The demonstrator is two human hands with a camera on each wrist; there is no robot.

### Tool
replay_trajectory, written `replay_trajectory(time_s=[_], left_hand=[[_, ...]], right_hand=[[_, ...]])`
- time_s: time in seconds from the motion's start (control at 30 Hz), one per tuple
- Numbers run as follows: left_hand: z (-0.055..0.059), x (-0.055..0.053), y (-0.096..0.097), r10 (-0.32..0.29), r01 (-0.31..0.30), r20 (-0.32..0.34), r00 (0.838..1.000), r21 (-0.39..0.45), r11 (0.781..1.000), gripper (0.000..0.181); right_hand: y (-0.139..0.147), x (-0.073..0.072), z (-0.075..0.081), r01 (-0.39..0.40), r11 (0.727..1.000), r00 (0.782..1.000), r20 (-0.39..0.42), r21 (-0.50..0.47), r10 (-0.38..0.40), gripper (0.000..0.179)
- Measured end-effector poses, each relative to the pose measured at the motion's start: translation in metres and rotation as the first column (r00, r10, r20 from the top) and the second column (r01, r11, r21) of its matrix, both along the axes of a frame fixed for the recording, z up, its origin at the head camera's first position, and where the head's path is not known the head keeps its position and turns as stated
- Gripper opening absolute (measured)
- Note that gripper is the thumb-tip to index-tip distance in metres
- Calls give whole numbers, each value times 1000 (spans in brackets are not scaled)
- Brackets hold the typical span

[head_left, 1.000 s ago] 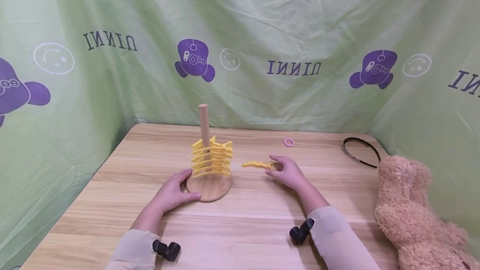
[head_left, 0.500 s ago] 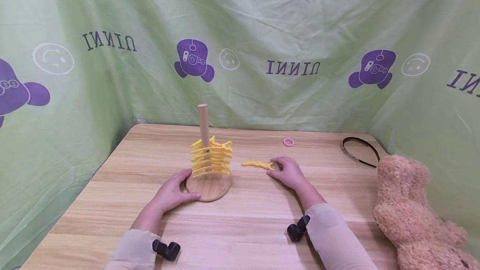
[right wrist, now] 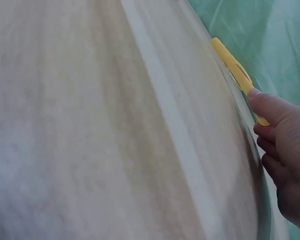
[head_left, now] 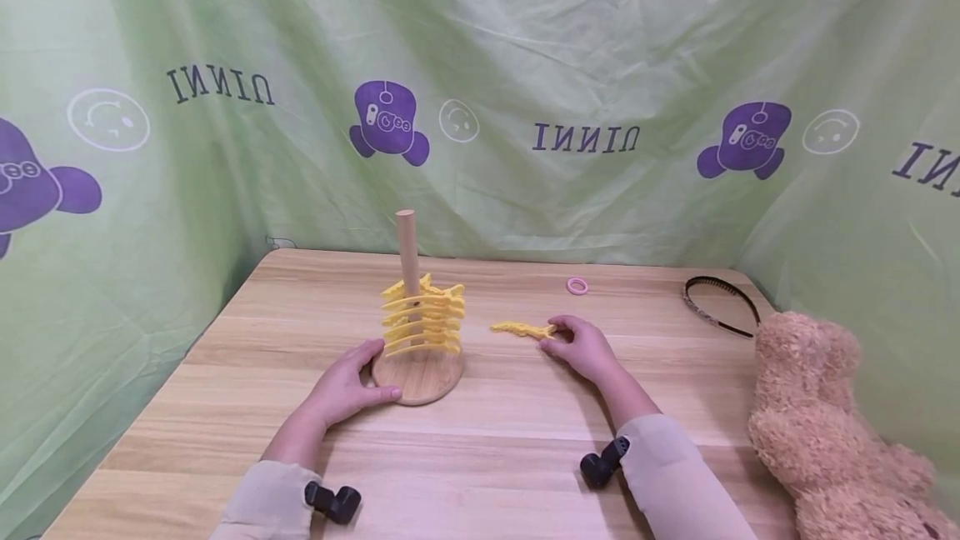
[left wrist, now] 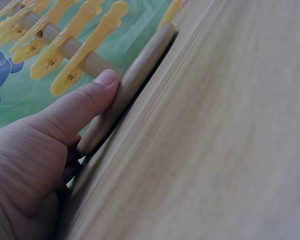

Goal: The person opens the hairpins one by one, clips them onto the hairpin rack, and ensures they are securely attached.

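Note:
In the head view, a wooden stand (head_left: 407,252) with a round base and upright post carries several yellow alligator hair clips (head_left: 431,319), stacked one above another around the post. My left hand (head_left: 347,386) grips the base's near-left rim. The left wrist view has the thumb of that left hand (left wrist: 55,130) on top of the round base (left wrist: 132,82), its other fingers partly hidden at the edge. To the right of the stand, another yellow alligator hair clip (head_left: 519,329) points left, its right end pinched by my right hand (head_left: 583,348). The right wrist view shows this clip (right wrist: 232,65) between thumb and fingers.
A pink ring (head_left: 577,286) lies near the table's back edge. Farther right is a black headband (head_left: 720,305). A fluffy teddy bear (head_left: 817,423) takes up the right side of the wooden table (head_left: 465,473). Green cloth (head_left: 480,190) hangs behind and on both sides.
My right hand has shifted slightly left and then back right, with the hair clip in its pinch. The left hand and the stand have stayed in place.

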State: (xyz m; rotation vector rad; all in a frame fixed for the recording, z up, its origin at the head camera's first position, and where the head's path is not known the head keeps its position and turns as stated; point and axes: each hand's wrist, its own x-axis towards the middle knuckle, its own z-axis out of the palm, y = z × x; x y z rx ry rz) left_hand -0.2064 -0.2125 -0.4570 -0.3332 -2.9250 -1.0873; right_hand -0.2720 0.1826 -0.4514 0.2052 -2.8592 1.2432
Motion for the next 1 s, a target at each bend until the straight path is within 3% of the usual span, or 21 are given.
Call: replay_trajectory(time_s=[0.17,0.3,0.6,0.83,1.0], left_hand=[[0,0,0,2,-2,-2,1000,-4,1000,96],[1,0,1,2,-2,1,1000,-3,1000,97],[3,1,1,1,-1,5,1000,-2,1000,97],[3,1,2,1,-1,8,1000,1,1000,96],[3,3,2,1,-1,15,1000,0,1000,97]], right_hand=[[-2,2,12,15,997,1000,20,-71,-13,47],[-7,4,31,13,992,1000,26,-124,-10,47],[-19,10,73,-49,986,997,-73,-160,38,47],[-27,14,101,-90,980,994,-83,-179,76,44],[-36,19,119,-125,977,982,-164,-174,96,42]])
